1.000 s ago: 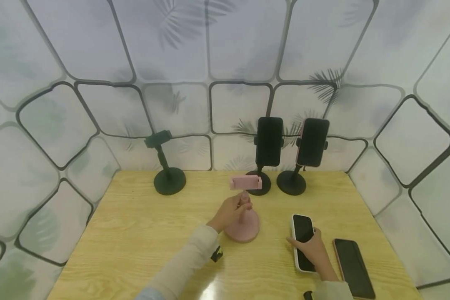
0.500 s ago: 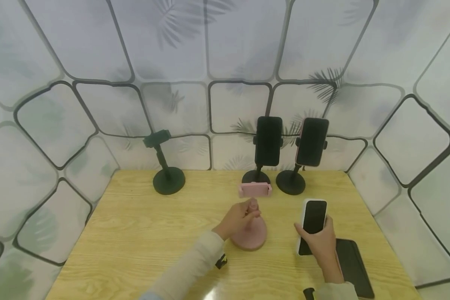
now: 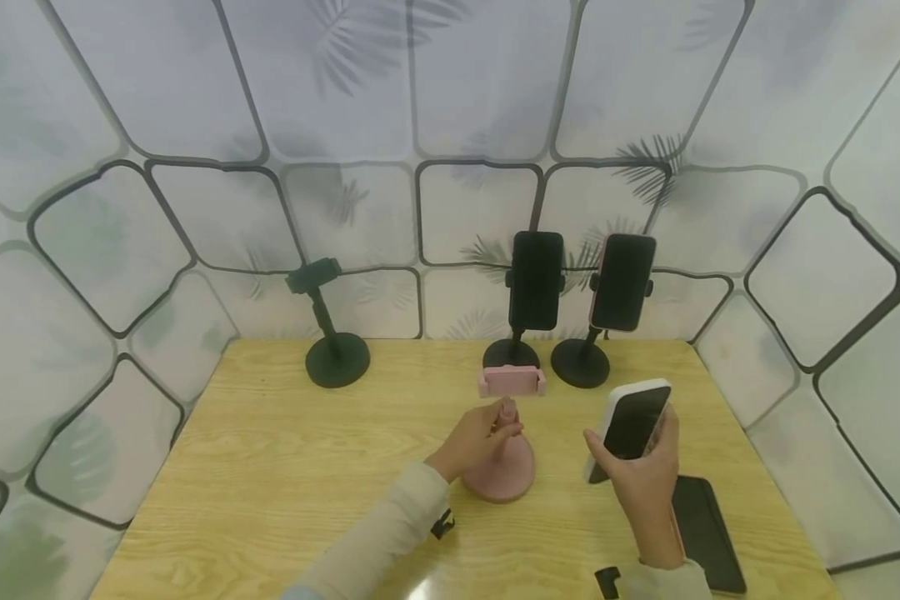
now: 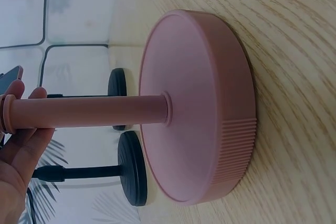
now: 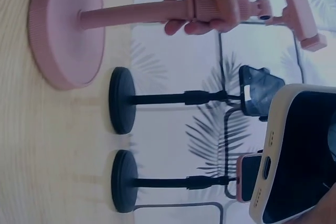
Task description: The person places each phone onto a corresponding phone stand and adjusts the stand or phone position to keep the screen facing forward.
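My left hand [image 3: 474, 439] grips the upper stem of a pink phone stand [image 3: 500, 472]; its round base rests on the table. The stand's clamp [image 3: 512, 382] holds no phone. In the left wrist view, the fingers [image 4: 32, 150] curl behind the pink stem. My right hand [image 3: 645, 477] holds a white-edged phone [image 3: 633, 423] by its sides, raised off the table and tilted, screen showing. The right wrist view shows this phone's bottom end [image 5: 266, 167] close up, with the pink stand beyond it. A second phone [image 3: 708, 533] lies flat beside the right wrist.
Two black stands at the back hold upright phones, a dark phone [image 3: 536, 281] and a pink-edged phone [image 3: 623, 282]. Back left is a dark green stand [image 3: 337, 360] without a phone. A patterned backdrop [image 3: 360, 217] rises behind the wooden table [image 3: 270, 467].
My right hand has lifted the white-edged phone off the table and tilted it. My left hand has shifted the pink stand slightly right and nearer, then held it in place.
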Available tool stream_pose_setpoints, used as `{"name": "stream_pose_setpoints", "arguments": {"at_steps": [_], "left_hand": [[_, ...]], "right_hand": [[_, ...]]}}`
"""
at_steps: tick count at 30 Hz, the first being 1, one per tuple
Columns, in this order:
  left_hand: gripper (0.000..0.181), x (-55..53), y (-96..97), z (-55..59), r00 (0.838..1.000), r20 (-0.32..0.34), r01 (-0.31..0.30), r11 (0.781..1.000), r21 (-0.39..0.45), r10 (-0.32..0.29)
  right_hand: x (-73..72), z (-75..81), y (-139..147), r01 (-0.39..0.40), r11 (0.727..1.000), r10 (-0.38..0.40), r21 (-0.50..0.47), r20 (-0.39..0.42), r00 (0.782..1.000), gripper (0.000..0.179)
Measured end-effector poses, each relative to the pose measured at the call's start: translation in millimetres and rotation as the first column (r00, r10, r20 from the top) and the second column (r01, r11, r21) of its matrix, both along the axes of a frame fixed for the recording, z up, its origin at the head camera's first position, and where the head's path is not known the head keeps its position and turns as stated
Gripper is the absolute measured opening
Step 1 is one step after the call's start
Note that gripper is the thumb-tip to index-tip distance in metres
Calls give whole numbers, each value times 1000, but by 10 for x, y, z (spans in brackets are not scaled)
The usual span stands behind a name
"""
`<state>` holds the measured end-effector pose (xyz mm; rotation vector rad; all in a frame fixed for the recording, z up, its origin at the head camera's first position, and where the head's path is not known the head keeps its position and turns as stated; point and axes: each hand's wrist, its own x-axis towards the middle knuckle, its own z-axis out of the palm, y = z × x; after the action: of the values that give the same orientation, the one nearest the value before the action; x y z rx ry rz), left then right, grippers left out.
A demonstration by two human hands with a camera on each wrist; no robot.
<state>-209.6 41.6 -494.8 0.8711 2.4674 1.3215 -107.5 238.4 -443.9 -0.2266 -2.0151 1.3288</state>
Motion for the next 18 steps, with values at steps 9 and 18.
{"name": "stream_pose_setpoints", "arguments": {"at_steps": [9,18], "left_hand": [[28,7,-10,0,1000,-16,1,1000,-2,-1],[26,14,-5,25,1000,12,-6,1000,2,6]], "right_hand": [[41,212,-102,-25,999,24,-41,-26,999,86],[85,472,-324,1,999,2,-54,58,998,75]]}}
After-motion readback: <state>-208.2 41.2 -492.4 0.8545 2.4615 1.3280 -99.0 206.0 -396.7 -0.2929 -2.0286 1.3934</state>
